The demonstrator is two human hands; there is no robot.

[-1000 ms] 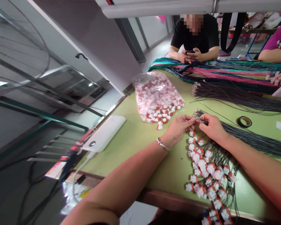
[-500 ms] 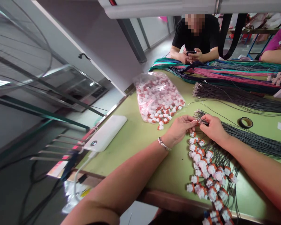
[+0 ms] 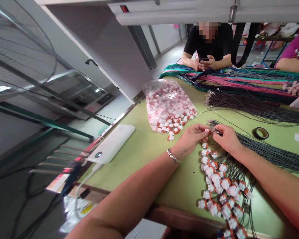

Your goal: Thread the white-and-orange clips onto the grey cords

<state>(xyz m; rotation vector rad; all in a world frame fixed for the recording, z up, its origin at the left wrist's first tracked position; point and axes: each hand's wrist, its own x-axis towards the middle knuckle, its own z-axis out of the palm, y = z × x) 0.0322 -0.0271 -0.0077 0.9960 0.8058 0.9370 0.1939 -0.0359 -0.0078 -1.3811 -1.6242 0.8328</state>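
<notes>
My left hand [image 3: 193, 137] is pinched on a small white and orange charm [image 3: 207, 131]. Close beside it, the fingers of my right hand [image 3: 226, 137] are closed on a dark cord with a metal end, partly hidden by the fingers. Under my right hand lies a bundle of grey cords [image 3: 264, 149], its metal ends near my fingertips. Strung charms [image 3: 220, 181] on dark cords spread below both hands toward the table's front edge. Beyond my left hand a clear plastic bag [image 3: 164, 96] holds many such charms, some spilling from its mouth.
A white power bank [image 3: 114, 142] with a cable lies at the left table edge. On the right are a roll of black tape [image 3: 260, 133] and another grey cord bundle [image 3: 251, 104]. Coloured cords [image 3: 229, 78] line the far side, where a person [image 3: 209, 46] holds a phone.
The view has tilted slightly, so the far things sit lower in it. My fingertips have shifted a little at the charm and cord; both hands stay in the same place.
</notes>
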